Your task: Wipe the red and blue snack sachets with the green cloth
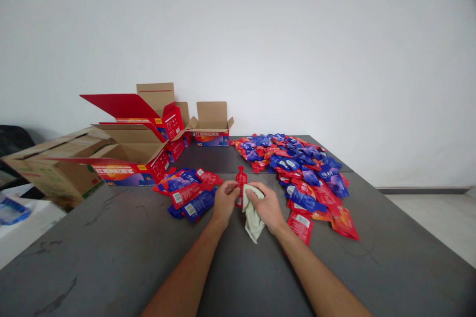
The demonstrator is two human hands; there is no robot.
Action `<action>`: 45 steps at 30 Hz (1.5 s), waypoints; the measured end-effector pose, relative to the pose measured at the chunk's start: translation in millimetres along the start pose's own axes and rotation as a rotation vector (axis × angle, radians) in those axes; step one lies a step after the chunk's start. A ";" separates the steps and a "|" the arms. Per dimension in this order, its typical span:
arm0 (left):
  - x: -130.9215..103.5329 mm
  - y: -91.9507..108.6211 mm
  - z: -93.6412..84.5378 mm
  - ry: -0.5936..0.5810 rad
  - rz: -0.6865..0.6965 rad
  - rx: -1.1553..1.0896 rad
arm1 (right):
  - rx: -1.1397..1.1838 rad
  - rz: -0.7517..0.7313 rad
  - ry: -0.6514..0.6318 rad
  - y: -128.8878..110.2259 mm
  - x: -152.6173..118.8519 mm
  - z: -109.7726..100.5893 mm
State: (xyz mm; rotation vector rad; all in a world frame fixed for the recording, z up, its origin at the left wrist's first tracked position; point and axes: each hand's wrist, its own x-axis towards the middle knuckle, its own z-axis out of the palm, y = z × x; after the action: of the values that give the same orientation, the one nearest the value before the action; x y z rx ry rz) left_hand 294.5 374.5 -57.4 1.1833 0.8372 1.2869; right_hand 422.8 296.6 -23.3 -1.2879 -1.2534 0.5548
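Behind the dark grey surface (130,247) rose a plain pale wall (316,49). Near the middle, the left hand (223,204) had its grip pinched on the left edge of a red pouch (241,178), the pouch's narrow neck uppermost. The right hand (268,204) had its grip closed on a pale cloth (254,223) at the pouch's other side. Red and blue packets (199,204) lay just left; a larger heap (293,163) spread rightward. Open printed cartons (128,178) stood farther left.

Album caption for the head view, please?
Left hand holds a bottle-shaped red pouch, right hand a crumpled pale-green cloth.
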 end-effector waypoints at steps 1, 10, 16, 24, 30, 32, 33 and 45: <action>-0.4 -0.4 1.0 -0.025 -0.016 -0.007 | -0.001 -0.001 -0.007 -0.2 -0.3 0.5; -11.8 17.2 16.0 -0.266 -0.159 -0.420 | -0.304 -0.267 -0.041 2.2 -9.5 13.4; -14.3 24.4 10.4 -0.346 -0.201 -0.398 | -0.430 -0.254 0.057 10.1 -2.7 3.2; -15.8 16.6 9.6 -0.481 -0.204 -0.262 | -0.481 -0.226 0.231 8.8 6.9 -20.9; -14.5 16.7 7.4 -0.502 -0.178 -0.254 | -0.510 -0.261 0.181 11.0 2.1 -12.8; -14.1 16.0 7.6 -0.495 -0.169 -0.260 | -0.525 -0.287 0.109 12.1 -0.6 -7.5; -13.6 15.1 7.5 -0.487 -0.159 -0.263 | -0.532 -0.303 0.065 12.3 -2.2 -4.4; -6.9 4.0 6.6 -0.340 -0.040 -0.162 | -0.508 -0.298 -0.073 12.8 -4.7 4.6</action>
State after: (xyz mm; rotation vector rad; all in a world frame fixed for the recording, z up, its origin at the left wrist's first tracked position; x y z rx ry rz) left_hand 298.7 366.1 -53.0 1.2045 0.4962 1.0602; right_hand 421.2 297.8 -37.5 -1.4625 -1.6800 0.0657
